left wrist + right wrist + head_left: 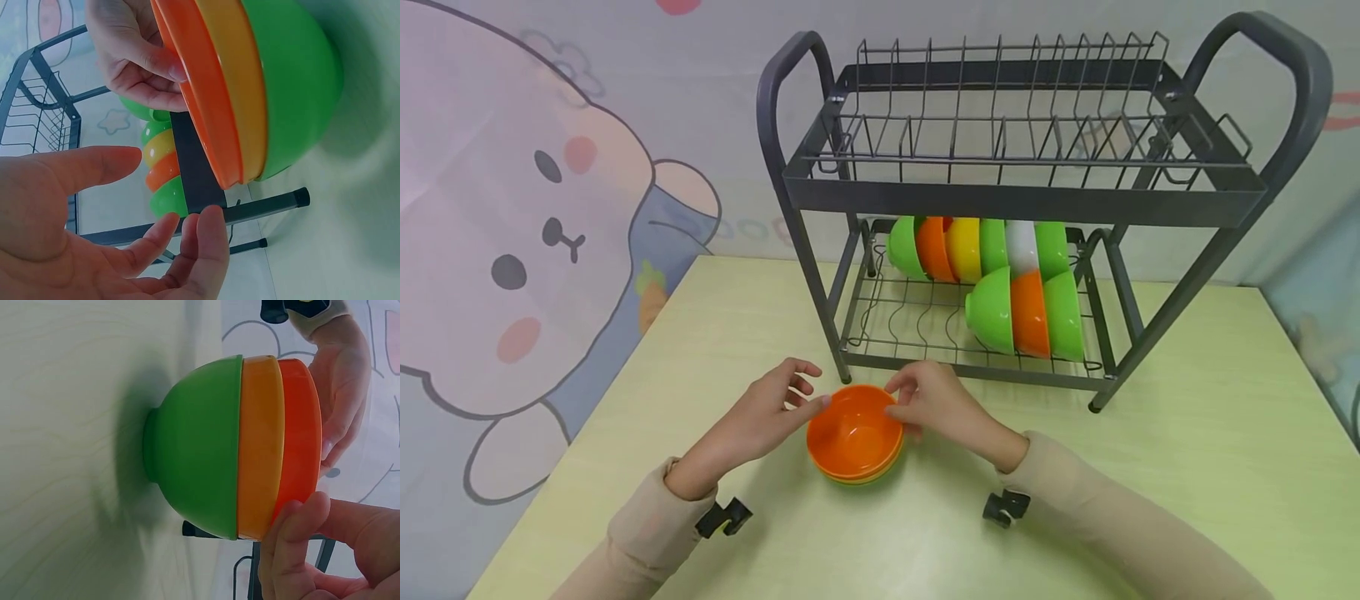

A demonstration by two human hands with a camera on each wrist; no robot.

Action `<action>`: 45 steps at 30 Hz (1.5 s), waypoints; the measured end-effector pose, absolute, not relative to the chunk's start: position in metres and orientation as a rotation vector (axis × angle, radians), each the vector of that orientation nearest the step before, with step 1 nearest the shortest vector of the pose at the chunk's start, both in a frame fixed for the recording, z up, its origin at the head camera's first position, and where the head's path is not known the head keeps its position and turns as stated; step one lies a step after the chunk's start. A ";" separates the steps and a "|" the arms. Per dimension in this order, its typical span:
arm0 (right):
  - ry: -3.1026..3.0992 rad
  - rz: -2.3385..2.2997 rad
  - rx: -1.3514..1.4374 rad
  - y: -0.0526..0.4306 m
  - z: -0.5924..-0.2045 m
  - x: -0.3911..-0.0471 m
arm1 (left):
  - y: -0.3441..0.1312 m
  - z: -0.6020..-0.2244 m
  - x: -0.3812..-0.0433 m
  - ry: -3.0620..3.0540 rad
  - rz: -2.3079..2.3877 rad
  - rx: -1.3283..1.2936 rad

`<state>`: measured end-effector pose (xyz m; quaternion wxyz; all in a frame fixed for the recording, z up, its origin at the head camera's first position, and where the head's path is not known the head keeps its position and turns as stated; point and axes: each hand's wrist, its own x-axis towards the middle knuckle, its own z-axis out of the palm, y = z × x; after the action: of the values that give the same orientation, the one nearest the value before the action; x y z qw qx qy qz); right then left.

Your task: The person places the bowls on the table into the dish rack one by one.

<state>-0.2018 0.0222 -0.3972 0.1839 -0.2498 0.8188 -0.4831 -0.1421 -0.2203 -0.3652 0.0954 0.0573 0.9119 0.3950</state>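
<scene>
A nested stack of bowls stands upright on the table in front of the rack: an orange bowl on top, a yellow bowl under it and a green bowl at the bottom. At the right side of the stack, my right hand pinches the orange bowl's rim between thumb and fingers. My left hand is at the left side, fingers spread and relaxed. In the left wrist view a gap shows between its thumb and fingers, and they hold nothing.
Behind the stack stands a dark two-tier dish rack. Its lower tier holds two rows of bowls on edge, including a green bowl and an orange bowl in front. One rack foot is close behind the stack.
</scene>
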 end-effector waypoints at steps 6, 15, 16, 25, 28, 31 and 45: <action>2.265 -1.418 -0.686 0.022 -0.398 -0.201 | -0.221 -0.366 -0.141 2.696 1.184 0.149; 2.246 -1.441 -0.705 0.025 -0.397 -0.202 | -0.224 -0.367 -0.141 2.679 1.209 0.137; 2.248 -1.442 -0.709 0.025 -0.395 -0.202 | -0.224 -0.366 -0.141 2.673 1.214 0.138; 2.250 -1.492 -0.729 0.031 -0.384 -0.204 | -0.226 -0.358 -0.143 2.548 1.357 0.121; 2.229 -1.530 -0.709 0.033 -0.379 -0.205 | -0.227 -0.354 -0.144 2.488 1.401 0.102; 2.205 -1.571 -0.688 0.034 -0.375 -0.204 | -0.227 -0.351 -0.144 2.420 1.444 0.091; 2.144 -1.707 -0.674 0.039 -0.363 -0.200 | -0.230 -0.354 -0.146 2.002 1.718 0.135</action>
<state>-0.1997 0.0395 -0.3633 0.1592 -0.2356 0.7499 -0.5973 -0.1465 -0.2295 -0.3539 0.2474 0.0494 0.7342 0.6303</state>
